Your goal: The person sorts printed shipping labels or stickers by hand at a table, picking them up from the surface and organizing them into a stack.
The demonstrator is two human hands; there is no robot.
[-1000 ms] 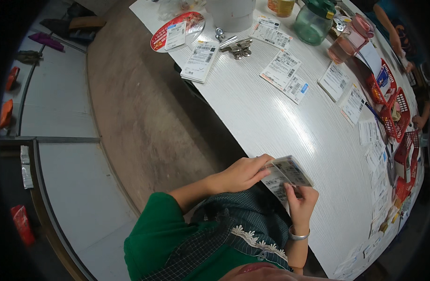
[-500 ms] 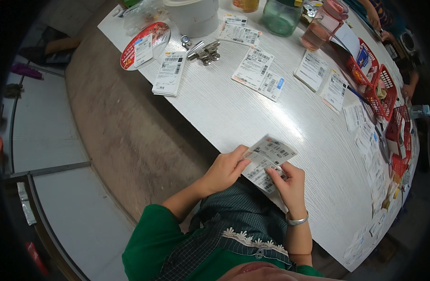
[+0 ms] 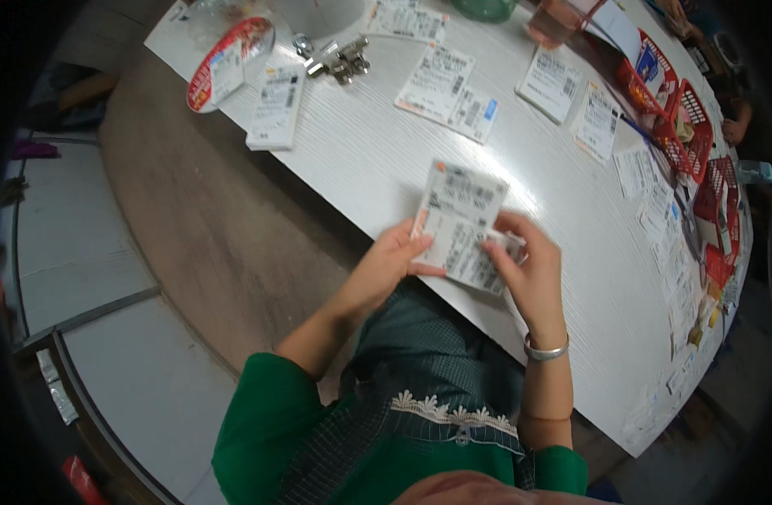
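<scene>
In the upper left of the frame a round red-rimmed lid (image 3: 230, 61) lies on the white worktop (image 3: 377, 160), with a stack of printed slips (image 3: 275, 107) just beside it and a cluster of metal binder clips (image 3: 334, 59) to its right. Near the middle of the frame, at the worktop's near edge, the left hand (image 3: 384, 268) curls around the left edge of a small bundle of printed paper slips (image 3: 461, 225), thumb on the front and fingers behind. The bundle stands tilted between both hands, its top sheet rising above them. The right hand (image 3: 529, 273) pinches the bundle's lower right corner with thumb and fingertips; a silver bangle (image 3: 546, 351) sits on that wrist. Farther right, more slips are spread across the worktop, and red baskets (image 3: 684, 126) stand along the upper right edge.
</scene>
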